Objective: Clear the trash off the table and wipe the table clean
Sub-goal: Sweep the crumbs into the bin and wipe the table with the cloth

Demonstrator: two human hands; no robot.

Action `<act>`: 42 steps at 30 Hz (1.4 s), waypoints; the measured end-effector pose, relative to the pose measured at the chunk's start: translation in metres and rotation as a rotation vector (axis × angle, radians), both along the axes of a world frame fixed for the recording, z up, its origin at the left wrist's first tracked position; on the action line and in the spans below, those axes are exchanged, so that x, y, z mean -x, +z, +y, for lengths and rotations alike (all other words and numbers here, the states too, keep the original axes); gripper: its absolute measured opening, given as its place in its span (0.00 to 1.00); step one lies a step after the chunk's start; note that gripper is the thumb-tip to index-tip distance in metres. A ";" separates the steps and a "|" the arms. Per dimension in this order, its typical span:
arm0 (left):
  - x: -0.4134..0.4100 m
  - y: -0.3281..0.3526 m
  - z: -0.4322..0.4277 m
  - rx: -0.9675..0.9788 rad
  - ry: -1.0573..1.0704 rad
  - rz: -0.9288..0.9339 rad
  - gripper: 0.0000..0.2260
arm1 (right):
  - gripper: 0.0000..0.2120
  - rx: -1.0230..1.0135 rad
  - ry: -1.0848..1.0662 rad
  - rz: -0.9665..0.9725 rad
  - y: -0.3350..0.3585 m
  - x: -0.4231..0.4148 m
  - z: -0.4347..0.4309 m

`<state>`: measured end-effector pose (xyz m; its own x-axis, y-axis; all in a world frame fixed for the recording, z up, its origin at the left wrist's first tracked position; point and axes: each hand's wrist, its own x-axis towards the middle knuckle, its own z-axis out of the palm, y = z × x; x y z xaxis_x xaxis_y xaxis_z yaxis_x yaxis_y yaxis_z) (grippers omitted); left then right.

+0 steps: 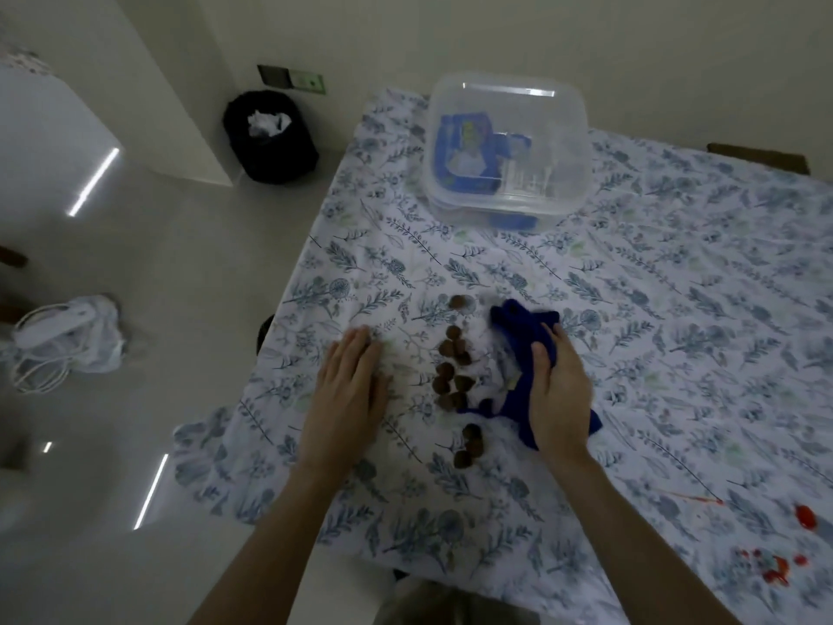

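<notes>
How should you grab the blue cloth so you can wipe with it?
Grip the blue cloth at its bunched middle, coming from above on the right side, where the right hand lies on it. The cloth is flat and crumpled, and the brown nuts crowd its left edge.

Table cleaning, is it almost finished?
Not yet. Crumpled paper already sits in the black bin. The right hand presses a blue cloth beside a row of brown bits; the left hand lies flat on the tablecloth. Red smears near the corner remain unwiped.
</notes>
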<state>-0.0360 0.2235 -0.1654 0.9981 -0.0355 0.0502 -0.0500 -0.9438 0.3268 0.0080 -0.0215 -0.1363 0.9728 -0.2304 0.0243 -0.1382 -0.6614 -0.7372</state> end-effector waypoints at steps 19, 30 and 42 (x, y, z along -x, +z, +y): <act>0.036 0.005 -0.005 -0.059 0.176 0.015 0.23 | 0.31 0.507 0.368 0.144 -0.005 0.106 0.001; 0.035 0.006 -0.003 -0.044 0.217 0.036 0.21 | 0.39 0.644 0.447 0.118 -0.010 0.048 0.065; -0.004 0.008 0.029 0.031 0.165 -0.065 0.15 | 0.31 0.436 0.400 0.032 -0.013 -0.025 0.081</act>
<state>-0.0324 0.2523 -0.1576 0.9849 0.1308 0.1134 0.0824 -0.9303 0.3573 0.0333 0.0593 -0.1489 0.9838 0.1793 0.0036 0.1668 -0.9076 -0.3853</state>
